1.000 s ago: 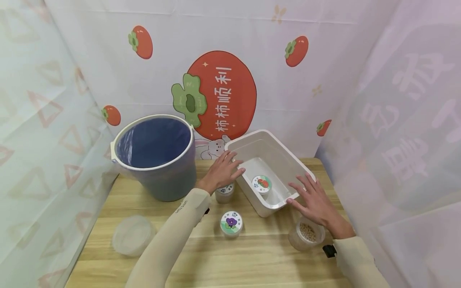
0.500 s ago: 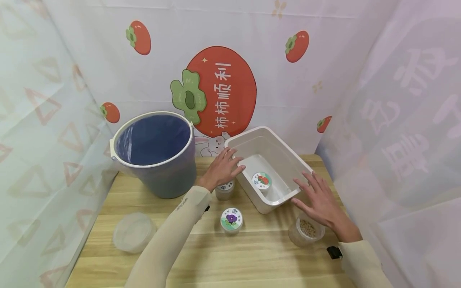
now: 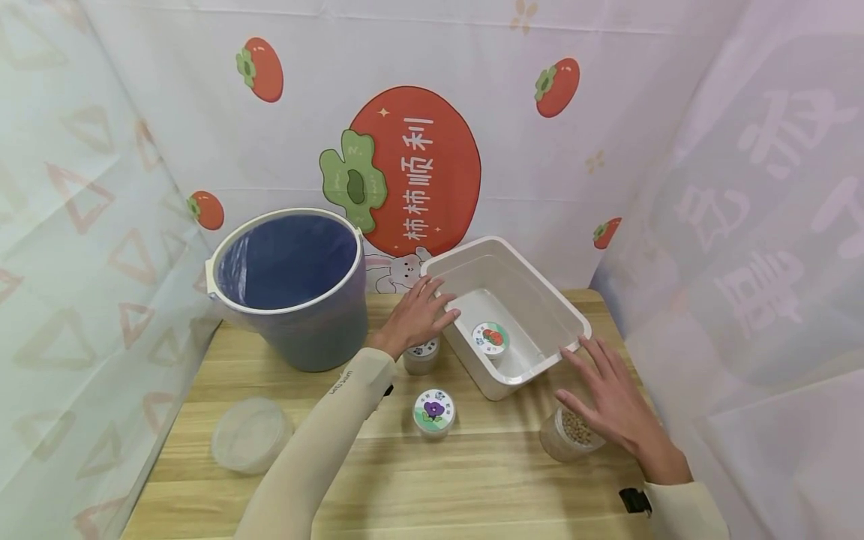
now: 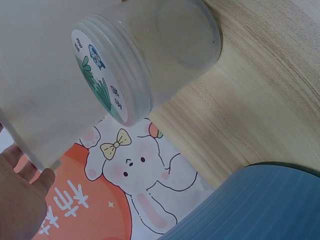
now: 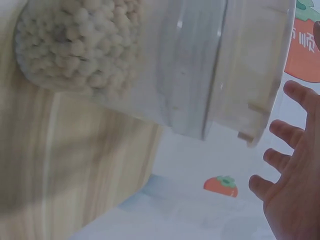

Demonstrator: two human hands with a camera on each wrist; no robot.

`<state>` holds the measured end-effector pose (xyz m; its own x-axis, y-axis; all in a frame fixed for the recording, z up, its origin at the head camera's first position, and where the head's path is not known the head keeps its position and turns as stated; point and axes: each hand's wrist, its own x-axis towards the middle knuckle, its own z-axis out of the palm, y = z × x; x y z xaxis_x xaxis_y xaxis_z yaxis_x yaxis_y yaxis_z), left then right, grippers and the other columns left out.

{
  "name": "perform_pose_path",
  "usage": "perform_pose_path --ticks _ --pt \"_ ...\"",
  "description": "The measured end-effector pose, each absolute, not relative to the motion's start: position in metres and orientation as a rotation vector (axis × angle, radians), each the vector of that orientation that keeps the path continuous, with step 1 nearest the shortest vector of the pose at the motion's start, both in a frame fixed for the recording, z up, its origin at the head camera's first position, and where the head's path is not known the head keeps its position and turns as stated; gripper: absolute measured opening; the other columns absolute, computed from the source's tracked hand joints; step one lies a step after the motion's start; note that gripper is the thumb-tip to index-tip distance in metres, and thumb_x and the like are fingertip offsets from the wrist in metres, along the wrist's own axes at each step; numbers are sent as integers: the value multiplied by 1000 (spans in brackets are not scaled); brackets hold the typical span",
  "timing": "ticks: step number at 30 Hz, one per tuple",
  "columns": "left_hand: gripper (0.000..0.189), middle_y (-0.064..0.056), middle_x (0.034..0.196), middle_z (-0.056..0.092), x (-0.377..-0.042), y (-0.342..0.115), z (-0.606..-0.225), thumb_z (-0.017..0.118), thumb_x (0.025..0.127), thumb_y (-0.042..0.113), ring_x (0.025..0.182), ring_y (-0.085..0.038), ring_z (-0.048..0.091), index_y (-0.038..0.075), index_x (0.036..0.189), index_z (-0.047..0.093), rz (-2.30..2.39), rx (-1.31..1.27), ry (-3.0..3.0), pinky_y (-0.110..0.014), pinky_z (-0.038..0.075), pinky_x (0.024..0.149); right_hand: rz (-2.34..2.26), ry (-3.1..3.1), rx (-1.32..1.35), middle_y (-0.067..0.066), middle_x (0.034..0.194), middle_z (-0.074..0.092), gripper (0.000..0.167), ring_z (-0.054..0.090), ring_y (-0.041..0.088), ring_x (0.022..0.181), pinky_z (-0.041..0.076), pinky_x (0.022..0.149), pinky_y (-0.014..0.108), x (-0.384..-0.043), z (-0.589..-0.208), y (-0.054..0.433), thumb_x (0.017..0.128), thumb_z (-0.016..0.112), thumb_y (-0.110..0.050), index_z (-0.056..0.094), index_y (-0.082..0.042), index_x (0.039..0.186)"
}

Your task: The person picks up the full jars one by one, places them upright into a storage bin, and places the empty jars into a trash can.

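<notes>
A white rectangular bin (image 3: 486, 379) stands at the back middle, with a lidded jar (image 3: 490, 339) bearing a tomato label inside. My left hand (image 3: 415, 319) lies at its left rim, fingers relaxed and reaching over the edge. Below that hand is a lidded jar (image 4: 112, 70), whose label with green leaves shows in the left wrist view. My right hand (image 3: 610, 397) is spread in the air near the bin's front right corner, holding nothing. It partly covers a clear lidless jar (image 3: 560, 442) of round beige pellets (image 5: 80, 40).
A blue bucket (image 3: 317, 337) with a pale rim stands at the back left. A jar (image 3: 434, 412) with a purple flower label is in the middle of the wooden table (image 3: 439, 502). A translucent round container (image 3: 250, 439) sits at left. Printed cloth walls (image 3: 540, 187) enclose the table.
My right hand has drawn back from the bin's rim, toward the right and the front, over the pellet jar. The left hand and the bin have stayed in place.
</notes>
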<state>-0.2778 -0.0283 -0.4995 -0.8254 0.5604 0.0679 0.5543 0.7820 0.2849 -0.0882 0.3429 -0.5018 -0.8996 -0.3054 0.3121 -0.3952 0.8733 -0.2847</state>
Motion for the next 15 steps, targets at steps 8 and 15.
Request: perform_pose_path --ticks 8,15 --pt "61 -11 178 33 -278 -28 -500 46 111 57 168 -37 23 22 159 57 462 930 2951 -56 19 138 561 -2831 458 25 175 30 78 24 58 159 21 129 75 -71 -512 343 98 76 -42 46 -17 165" --pt "61 -11 178 33 -278 -28 -501 46 111 57 167 -39 23 21 159 57 448 933 2956 -58 22 136 580 -2863 402 28 174 29 80 23 60 160 26 123 80 -61 -522 341 98 76 -44 45 -17 167"
